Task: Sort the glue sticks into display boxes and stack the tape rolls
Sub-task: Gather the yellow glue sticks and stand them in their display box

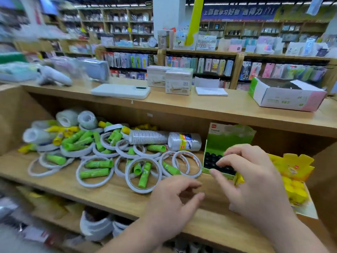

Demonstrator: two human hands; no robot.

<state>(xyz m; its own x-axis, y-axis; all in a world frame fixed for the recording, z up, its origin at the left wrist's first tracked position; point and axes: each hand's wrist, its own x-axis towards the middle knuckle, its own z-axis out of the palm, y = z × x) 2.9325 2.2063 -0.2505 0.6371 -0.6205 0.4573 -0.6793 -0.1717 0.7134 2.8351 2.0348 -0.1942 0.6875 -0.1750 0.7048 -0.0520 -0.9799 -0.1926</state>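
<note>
Green glue sticks (99,164), yellow glue sticks (63,131) and flat white tape rolls (144,175) lie mixed in a pile on the wooden shelf (109,194). At the right stands a green display box (228,141) holding black-capped sticks. A yellow display box (293,170) sits beside it. My right hand (255,179) hovers over the green box, bent fingertips touching the black caps. My left hand (173,201) hangs above the shelf's front by the nearest roll, fingers loosely curled, holding nothing.
Wrapped tape stacks (184,142) lie at the back of the pile. On the counter above are a white phone (121,91), small cartons (177,81), a notepad (211,91) and an open box (286,95). Store racks fill the background.
</note>
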